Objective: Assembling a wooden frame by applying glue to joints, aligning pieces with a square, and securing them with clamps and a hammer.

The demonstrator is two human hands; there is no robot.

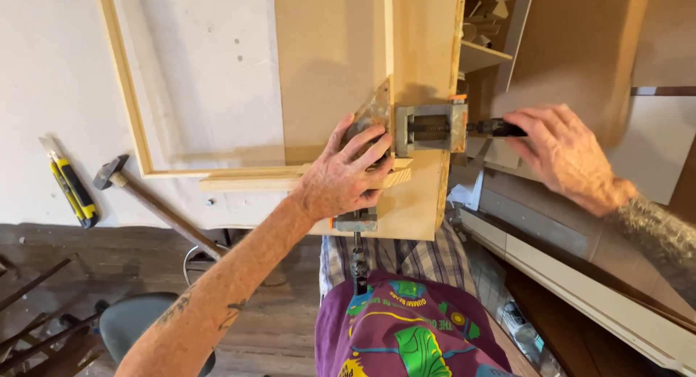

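A metal corner clamp (428,128) sits at the corner of a thin wooden frame (130,94) on a light board (333,51). My left hand (341,177) presses down on the clamp's triangular plate (377,109) and the frame strip (246,181) beneath it, fingers spread. My right hand (565,156) grips the black handle (496,127) of the clamp's right-hand screw. A second screw handle (359,264) hangs down from the clamp's near jaw over the board's edge.
A hammer (145,199) and a yellow utility knife (72,191) lie on the white worktop (51,72) at the left. A stool seat (134,322) stands on the wooden floor below. Shelves with wood offcuts (489,22) and white boards lie at the right.
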